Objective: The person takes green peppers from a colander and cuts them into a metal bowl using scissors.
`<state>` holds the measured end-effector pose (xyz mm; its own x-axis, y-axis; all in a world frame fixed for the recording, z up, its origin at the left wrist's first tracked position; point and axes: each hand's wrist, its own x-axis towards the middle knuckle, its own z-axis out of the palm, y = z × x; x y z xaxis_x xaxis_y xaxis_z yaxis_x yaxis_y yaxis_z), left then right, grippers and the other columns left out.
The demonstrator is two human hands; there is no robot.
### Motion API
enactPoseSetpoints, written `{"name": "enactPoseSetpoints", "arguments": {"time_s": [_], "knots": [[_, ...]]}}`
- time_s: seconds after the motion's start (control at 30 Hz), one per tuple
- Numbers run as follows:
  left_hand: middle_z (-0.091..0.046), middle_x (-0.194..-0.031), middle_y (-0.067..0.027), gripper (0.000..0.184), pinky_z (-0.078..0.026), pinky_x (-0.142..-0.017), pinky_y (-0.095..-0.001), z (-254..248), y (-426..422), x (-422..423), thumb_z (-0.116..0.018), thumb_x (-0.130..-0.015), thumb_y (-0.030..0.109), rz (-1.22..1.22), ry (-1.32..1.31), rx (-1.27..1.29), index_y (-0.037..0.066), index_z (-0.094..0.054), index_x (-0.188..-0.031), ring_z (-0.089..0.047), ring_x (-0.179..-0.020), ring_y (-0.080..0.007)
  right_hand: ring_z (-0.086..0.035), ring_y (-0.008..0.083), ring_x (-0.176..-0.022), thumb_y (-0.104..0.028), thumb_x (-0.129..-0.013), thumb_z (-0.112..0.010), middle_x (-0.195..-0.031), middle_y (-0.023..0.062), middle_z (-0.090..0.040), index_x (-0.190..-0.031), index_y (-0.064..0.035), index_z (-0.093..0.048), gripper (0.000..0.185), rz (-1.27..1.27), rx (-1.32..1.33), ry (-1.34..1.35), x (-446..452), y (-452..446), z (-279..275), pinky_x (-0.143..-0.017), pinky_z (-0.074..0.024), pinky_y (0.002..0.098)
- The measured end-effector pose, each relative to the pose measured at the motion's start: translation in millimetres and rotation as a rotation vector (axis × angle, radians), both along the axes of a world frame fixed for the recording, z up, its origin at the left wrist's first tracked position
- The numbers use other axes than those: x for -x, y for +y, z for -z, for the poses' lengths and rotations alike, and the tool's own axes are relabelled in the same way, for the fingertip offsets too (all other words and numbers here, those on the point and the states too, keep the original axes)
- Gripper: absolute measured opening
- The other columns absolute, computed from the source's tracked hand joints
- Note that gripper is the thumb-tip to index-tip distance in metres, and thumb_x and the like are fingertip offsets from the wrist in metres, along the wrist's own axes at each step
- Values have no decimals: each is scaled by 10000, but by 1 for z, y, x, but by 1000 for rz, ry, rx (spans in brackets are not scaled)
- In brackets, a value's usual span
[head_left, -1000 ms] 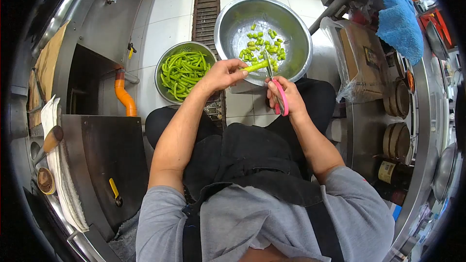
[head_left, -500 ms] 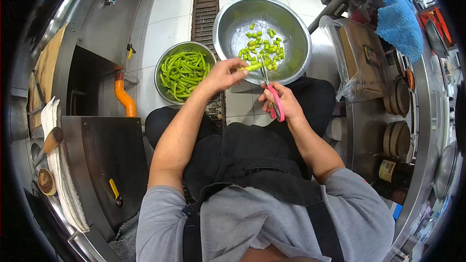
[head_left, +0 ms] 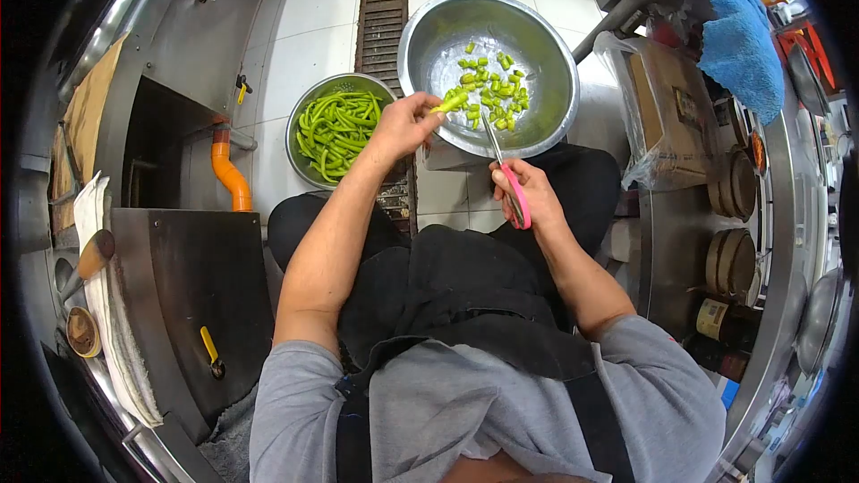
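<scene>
My left hand (head_left: 409, 125) pinches a long green pepper (head_left: 450, 104) at the near left rim of a large steel bowl (head_left: 559, 116). Inside that bowl lie several short cut green pieces (head_left: 501, 89). Pink-handled scissors (head_left: 514, 192) are gripped in my right hand (head_left: 532, 194), in front of the bowl. Their blades point up over the near rim, apart from the pepper. To the left, a steel colander (head_left: 293, 145) holds a heap of whole long green peppers (head_left: 337, 130).
A metal floor drain grate (head_left: 380, 36) runs between colander and bowl. An orange pipe (head_left: 231, 174) and steel cabinet (head_left: 210, 304) stand on the left. At right are a plastic-wrapped box (head_left: 667, 116) and a blue towel (head_left: 741, 54).
My right hand has drawn the scissors back, slightly down and away from the pepper. My left hand has shifted a little to the left with the pepper, now tilted more steeply.
</scene>
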<state>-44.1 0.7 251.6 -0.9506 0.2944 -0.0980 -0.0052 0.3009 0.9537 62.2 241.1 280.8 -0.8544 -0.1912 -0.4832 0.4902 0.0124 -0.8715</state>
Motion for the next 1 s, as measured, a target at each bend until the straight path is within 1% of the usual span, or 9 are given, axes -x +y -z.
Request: {"name": "enactPoseSetpoints", "arguments": {"time_s": [0.07,0.17,0.27,0.57,0.63,0.7,0.83,0.9,1.0], "knots": [[-630,-696,-40,288,-474,-514,-276,3,2,1,-686,-825,160,-26,-36,-92,7,-621,-1060,-590,-566,-103,-540,112,-458,-255,-901,-636,-694,57,-597,-1111,14,-565,349,-12,5,27,-3,1,3,-403,-420,234],[-625,-705,-34,298,-473,-536,-258,-3,12,-9,-696,-824,159,54,-32,-120,12,-615,-1071,-585,-577,-96,-596,134,-556,-227,-899,-636,-838,88,-649,-1193,24,-527,401,-75,29,89,-2,-3,6,-499,-471,248],[-626,-729,-29,286,-474,-564,-250,-16,19,-20,-696,-830,159,190,-101,-146,11,-617,-1061,-585,-609,-92,-593,133,-555,-225,-901,-631,-805,77,-638,-1168,24,-544,375,-19,-7,125,4,-12,-1,-508,-472,257],[-663,-809,-60,293,-505,-645,-262,-13,13,-15,-670,-840,92,144,-92,-126,11,-607,-1115,-628,-690,-105,-504,112,-425,-257,-867,-675,-661,40,-558,-1095,1,-581,357,51,7,32,8,-8,-6,-384,-387,254],[-667,-823,-70,282,-510,-659,-267,-12,11,-12,-669,-838,83,108,-86,-63,1,-599,-1098,-638,-716,-110,-517,114,-436,-257,-868,-674,-685,47,-575,-1106,-2,-577,362,49,15,30,4,-4,-3,-391,-393,251],[-669,-851,-88,256,-516,-657,-275,-12,9,-9,-671,-837,73,54,-66,-139,-17,-566,-1054,-650,-747,-121,-531,116,-447,-257,-869,-673,-709,54,-591,-1116,-5,-574,367,47,25,29,0,-4,0,-397,-398,249],[-665,-874,-94,234,-520,-648,-275,-17,16,-14,-667,-839,59,60,-56,-200,-18,-540,-1020,-648,-755,-125,-602,140,-569,-230,-903,-627,-826,86,-644,-1175,22,-528,384,-46,28,88,-4,-6,3,-469,-448,243],[-660,-882,-92,222,-524,-647,-274,-19,21,-19,-662,-843,50,97,-24,-276,-13,-549,-1023,-642,-762,-126,-620,142,-641,-225,-904,-624,-867,84,-648,-1194,27,-521,398,-75,51,105,-2,-9,2,-518,-468,260],[-639,-911,-83,257,-529,-700,-276,-16,23,-20,-670,-845,42,218,-71,-300,-24,-533,-1053,-629,-793,-135,-612,141,-614,-235,-904,-625,-836,80,-641,-1175,22,-529,386,-47,40,113,10,-13,-5,-513,-466,259]]}}
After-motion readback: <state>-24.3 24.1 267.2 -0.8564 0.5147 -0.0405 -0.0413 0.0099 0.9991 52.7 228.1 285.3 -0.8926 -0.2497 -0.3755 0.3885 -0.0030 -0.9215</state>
